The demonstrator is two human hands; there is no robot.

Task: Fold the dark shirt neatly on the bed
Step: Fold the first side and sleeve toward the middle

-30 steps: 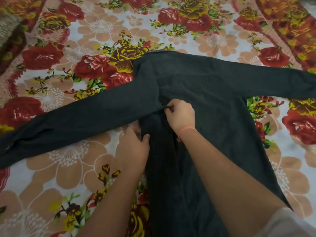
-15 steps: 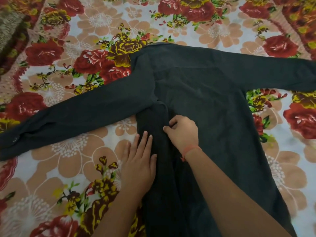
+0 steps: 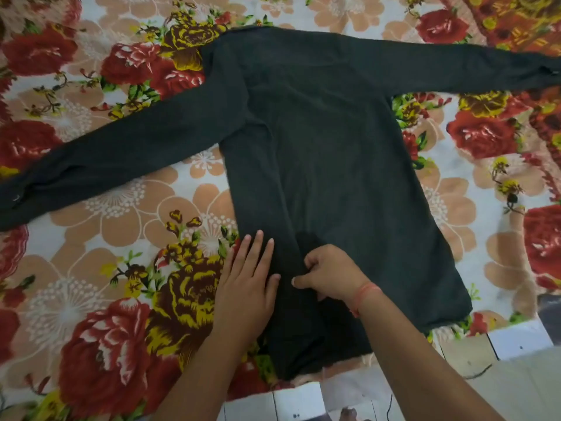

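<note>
The dark shirt [image 3: 328, 141] lies flat on the floral bedsheet [image 3: 115, 208], body toward me and both long sleeves stretched out left and right. Its left side is folded inward, forming a ridge down the body. My left hand [image 3: 247, 287] rests flat, fingers spread, on the shirt's left edge near the hem. My right hand [image 3: 329, 276] sits beside it, fingers pinched on the folded ridge of fabric. A red thread band circles the right wrist.
The bedsheet with red, yellow and peach flowers covers the whole bed. The bed's near edge runs along the bottom right, with pale floor tiles [image 3: 501, 369] beyond it. The shirt's hem hangs close to that edge.
Both hands have slid down the shirt's folded left side from the armpit area toward the hem. The left hand has flattened out. The view has tilted so more of the hem and floor show.
</note>
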